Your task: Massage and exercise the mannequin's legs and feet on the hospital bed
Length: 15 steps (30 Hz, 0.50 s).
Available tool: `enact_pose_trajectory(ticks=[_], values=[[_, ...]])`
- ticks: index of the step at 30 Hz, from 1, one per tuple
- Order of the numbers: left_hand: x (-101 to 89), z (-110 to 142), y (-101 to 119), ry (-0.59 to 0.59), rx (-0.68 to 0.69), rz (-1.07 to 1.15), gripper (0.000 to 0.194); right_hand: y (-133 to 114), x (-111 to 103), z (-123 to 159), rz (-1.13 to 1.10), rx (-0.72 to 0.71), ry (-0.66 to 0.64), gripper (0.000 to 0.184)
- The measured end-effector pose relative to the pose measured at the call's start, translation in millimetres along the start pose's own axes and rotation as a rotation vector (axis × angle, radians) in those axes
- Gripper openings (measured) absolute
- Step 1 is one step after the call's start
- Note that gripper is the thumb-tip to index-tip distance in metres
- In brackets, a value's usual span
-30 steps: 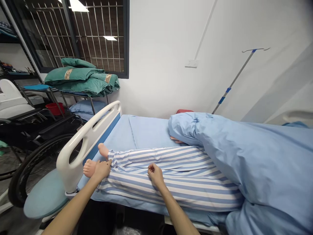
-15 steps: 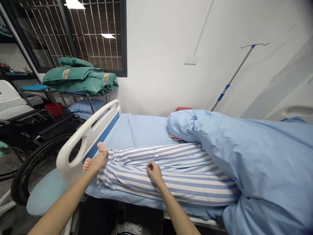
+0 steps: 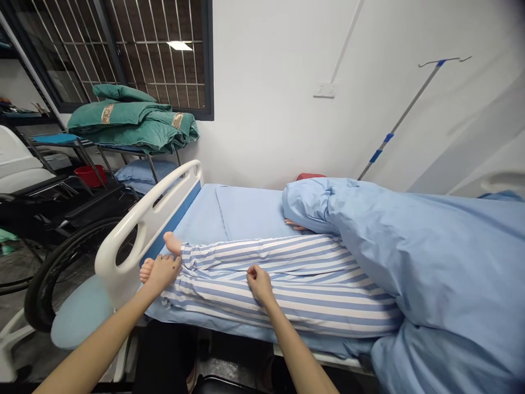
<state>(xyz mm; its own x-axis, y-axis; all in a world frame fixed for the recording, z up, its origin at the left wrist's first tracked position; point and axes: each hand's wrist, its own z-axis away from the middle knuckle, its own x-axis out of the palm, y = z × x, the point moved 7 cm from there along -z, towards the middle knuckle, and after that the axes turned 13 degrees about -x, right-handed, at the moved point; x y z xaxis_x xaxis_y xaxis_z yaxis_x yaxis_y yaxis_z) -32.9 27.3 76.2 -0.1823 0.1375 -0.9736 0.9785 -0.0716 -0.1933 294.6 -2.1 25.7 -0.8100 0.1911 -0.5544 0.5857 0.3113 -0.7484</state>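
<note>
Manikin's striped trousers [image 3: 283, 287] along bed, legs straight. My left hand [image 3: 162, 272] over near foot [image 3: 146, 270] by cuff, fingers together; grip unclear from here. Right hand [image 3: 259, 284] on shin, fingers bunched on cloth; can't tell if pinching. Footboard [image 3: 123, 257] just beside feet, close to left wrist. Blanket [image 3: 410, 257] over upper legs. Blue sheet [image 3: 250, 213] beyond far leg.

No text, label or number can be read — anywhere.
</note>
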Motion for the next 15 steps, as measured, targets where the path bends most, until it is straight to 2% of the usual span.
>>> enact_pose_trajectory(ticks=[5, 8, 10, 12, 15], values=[[-21.7, 26.2, 7.1, 0.180, -0.008, 0.148, 0.032, 3.6, 1.8, 0.3, -0.009, 0.017, 0.006, 0.013], [-22.6, 55.8, 0.3, 0.317, -0.161, 0.383, 0.027, 1.4, 0.6, 0.1, -0.002, 0.015, 0.013, 0.012], [-6.2, 79.8, -12.9, 0.356, -0.370, 0.552, 0.024, 0.2, -0.5, 0.1, 0.007, 0.015, 0.017, 0.012], [21.1, 102.1, -27.3, 0.334, -0.596, 0.733, 0.032, -0.4, -1.2, 0.1, 0.013, 0.014, 0.017, 0.011], [65.0, 117.7, -36.8, 0.152, -0.773, 1.002, 0.044, -0.7, -1.6, 0.4, 0.012, 0.005, 0.015, 0.010]])
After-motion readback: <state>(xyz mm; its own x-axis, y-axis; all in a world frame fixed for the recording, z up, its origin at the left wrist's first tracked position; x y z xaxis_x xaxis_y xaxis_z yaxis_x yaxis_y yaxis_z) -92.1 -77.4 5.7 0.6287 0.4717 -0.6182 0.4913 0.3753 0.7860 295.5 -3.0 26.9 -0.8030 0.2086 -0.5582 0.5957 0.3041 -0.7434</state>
